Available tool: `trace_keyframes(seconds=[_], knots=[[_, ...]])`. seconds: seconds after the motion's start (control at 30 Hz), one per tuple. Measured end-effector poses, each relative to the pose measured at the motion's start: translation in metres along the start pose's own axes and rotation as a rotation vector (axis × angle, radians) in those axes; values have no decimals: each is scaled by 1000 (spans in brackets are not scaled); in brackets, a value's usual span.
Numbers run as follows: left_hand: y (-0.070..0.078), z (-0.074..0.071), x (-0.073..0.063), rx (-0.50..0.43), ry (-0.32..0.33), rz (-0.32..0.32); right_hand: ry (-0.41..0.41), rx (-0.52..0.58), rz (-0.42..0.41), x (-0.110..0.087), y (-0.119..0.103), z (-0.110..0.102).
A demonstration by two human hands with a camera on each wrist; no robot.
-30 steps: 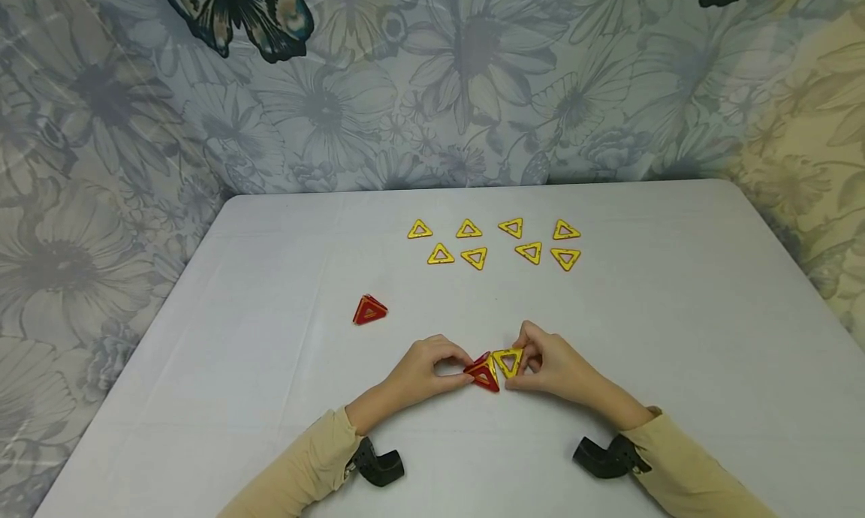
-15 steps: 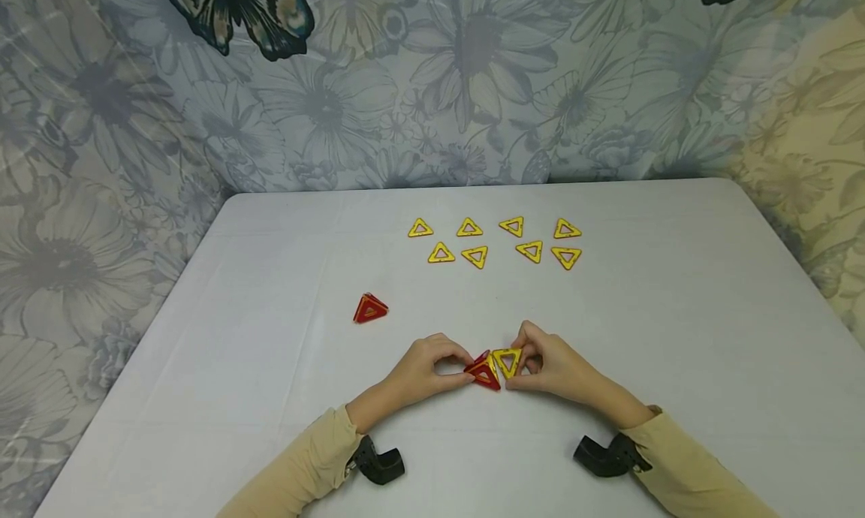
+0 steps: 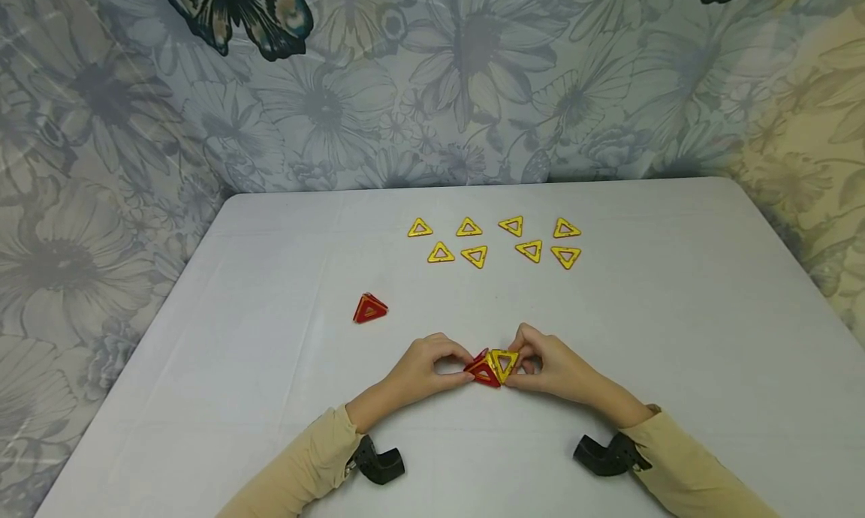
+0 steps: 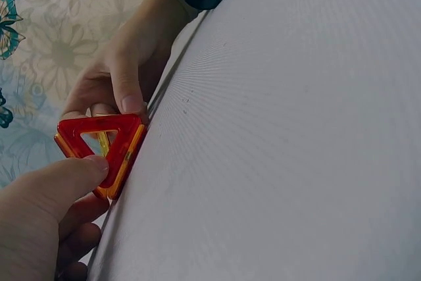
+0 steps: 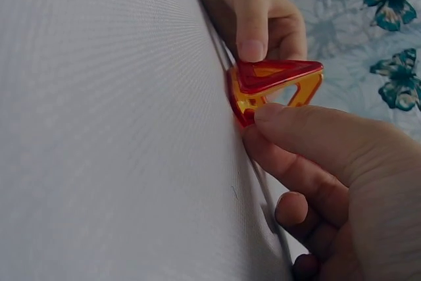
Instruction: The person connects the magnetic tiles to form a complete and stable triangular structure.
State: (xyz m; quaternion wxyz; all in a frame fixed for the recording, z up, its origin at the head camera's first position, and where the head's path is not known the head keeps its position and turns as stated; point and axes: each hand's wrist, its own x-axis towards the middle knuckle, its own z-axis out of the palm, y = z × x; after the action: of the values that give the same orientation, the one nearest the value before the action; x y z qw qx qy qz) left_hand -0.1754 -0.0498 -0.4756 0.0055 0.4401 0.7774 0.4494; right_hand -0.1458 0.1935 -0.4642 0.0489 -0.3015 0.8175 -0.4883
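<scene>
Near the front of the table, my left hand (image 3: 422, 368) pinches a small pyramid-like piece of red magnetic triangle tiles (image 3: 483, 374) between thumb and fingers. From the other side my right hand (image 3: 550, 360) pinches a yellow magnetic triangle tile (image 3: 494, 360), which leans against the red ones along one edge. In the left wrist view the thumb presses on the face of a red tile (image 4: 122, 146), with yellow-orange edges behind it. The right wrist view has the right thumb on the lower corner of the orange-looking yellow tile (image 5: 306, 90), under a red tile (image 5: 283, 74).
A finished-looking red pyramid (image 3: 369, 308) stands to the left on the white table (image 3: 270, 278). Toward the back, several yellow triangle tiles (image 3: 441, 253) lie flat in two loose rows. Black wrist mounts (image 3: 381, 465) hang below both sleeves. A flowered wall (image 3: 324, 112) rises behind the table.
My right hand has shifted slightly left, bringing the yellow tile from a small gap up against the red tiles. The left hand has stayed in place.
</scene>
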Motion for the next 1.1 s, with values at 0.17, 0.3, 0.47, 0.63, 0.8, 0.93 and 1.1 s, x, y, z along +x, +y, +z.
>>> trace_keyframes(seconds=[0.17,0.3,0.47,0.63,0.8,0.93,1.1], knots=[[0,1,0,5,-4,1,0,3,-21,0,-2,-1],[0,0,0,4,-6,-9,3,4,-35,0,-2,0],[1,-1,0,-4,-5,-20,28,-13,-69,1,-3,1],[1,0,0,-18,0,-25,57,6,-138,4,-19,-1],[1,0,0,-27,-3,-47,60,24,-171,6,-34,-2],[1,0,0,-29,-3,-52,42,48,-167,7,-35,1],[2,-1,0,-26,0,-45,39,59,-140,7,-35,4]])
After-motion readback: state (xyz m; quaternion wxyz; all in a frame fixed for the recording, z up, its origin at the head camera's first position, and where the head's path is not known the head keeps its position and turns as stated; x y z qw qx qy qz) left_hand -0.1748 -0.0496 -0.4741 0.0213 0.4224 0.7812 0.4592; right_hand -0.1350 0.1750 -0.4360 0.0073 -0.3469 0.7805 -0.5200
